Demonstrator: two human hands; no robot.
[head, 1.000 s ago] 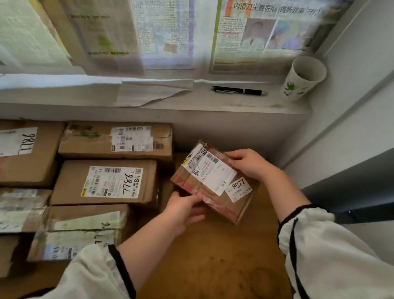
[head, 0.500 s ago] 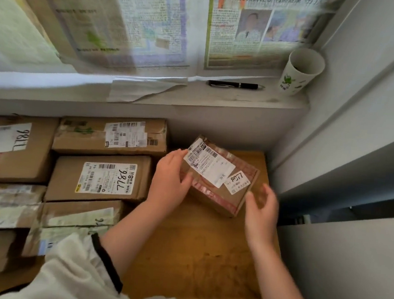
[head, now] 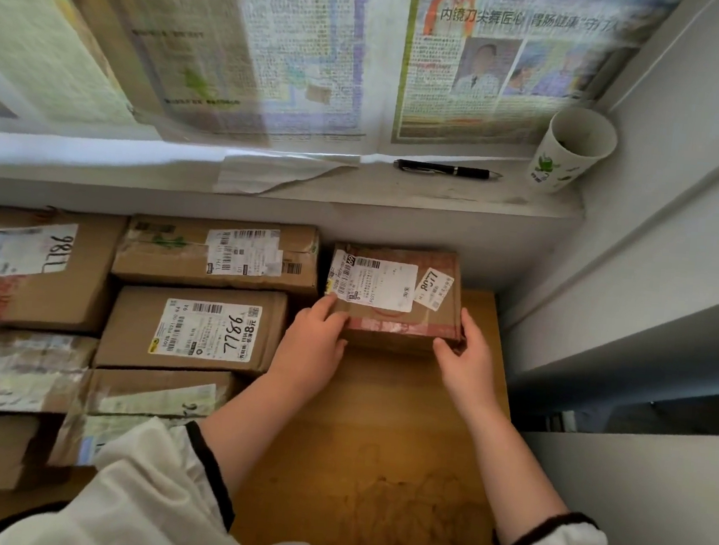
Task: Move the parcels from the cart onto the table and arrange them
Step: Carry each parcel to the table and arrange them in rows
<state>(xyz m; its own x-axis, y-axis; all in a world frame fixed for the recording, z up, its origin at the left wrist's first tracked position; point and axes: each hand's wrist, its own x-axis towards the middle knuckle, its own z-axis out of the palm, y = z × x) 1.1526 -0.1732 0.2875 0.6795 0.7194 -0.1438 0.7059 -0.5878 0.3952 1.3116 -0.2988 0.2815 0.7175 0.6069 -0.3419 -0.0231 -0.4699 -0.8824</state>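
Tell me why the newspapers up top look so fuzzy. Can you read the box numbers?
Head view: the newspapers are smeared and washed pale by light behind them; the small box is sharp, its sticker reading 8077; the boxes at the left edge blur.

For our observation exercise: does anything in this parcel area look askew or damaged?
The white paper sheet lining the grey window sill is creased and rumpled at its loose end. The small brown cardboard parcel sits square, not skewed.
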